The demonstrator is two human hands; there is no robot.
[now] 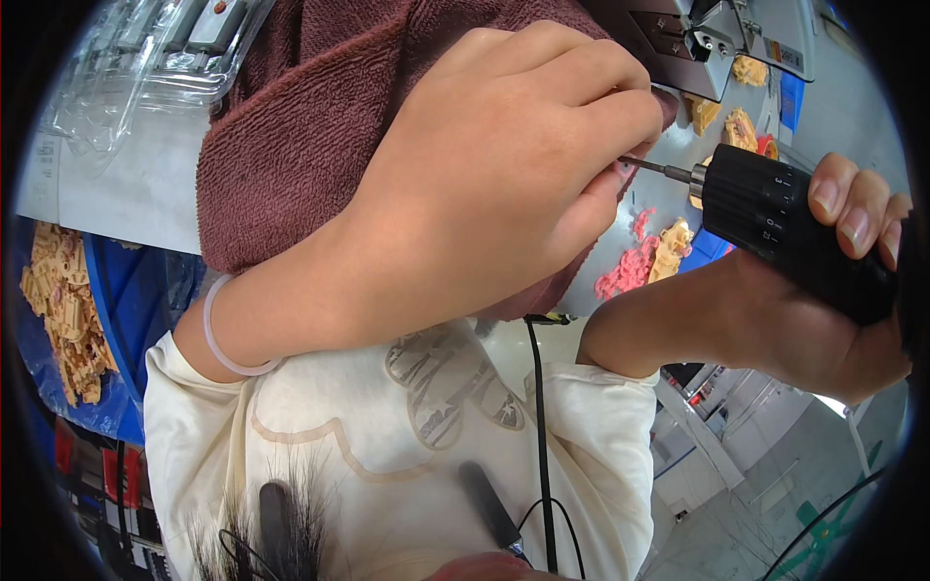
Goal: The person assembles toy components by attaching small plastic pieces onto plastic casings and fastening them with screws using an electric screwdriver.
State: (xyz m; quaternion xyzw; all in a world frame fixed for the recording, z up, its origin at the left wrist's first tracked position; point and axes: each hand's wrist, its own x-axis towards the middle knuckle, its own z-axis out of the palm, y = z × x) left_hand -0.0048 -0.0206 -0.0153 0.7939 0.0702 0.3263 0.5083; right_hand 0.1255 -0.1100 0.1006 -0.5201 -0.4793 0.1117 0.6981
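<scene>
My right hand (852, 208) wraps round a black electric screwdriver (765, 208), which lies nearly level at the right and points left. Its thin metal bit (655, 168) reaches the curled thumb and forefinger of my left hand (518, 160). Those fingers are closed in a pinch around the bit's tip; whatever they hold there is hidden by the hand. Beneath the left hand and wrist spreads a brown towel (300, 136). Just right of the towel, small pink pieces (630, 271) lie beside a yellow moulded plastic part (671, 250).
Clear plastic trays (145, 77) stand at the upper left. Below them, a blue bin (114, 324) holds many beige plastic parts (63, 310). A metal machine (697, 58) occupies the upper right, with more yellow parts (739, 131) near it. A black cable (541, 416) hangs by my shirt.
</scene>
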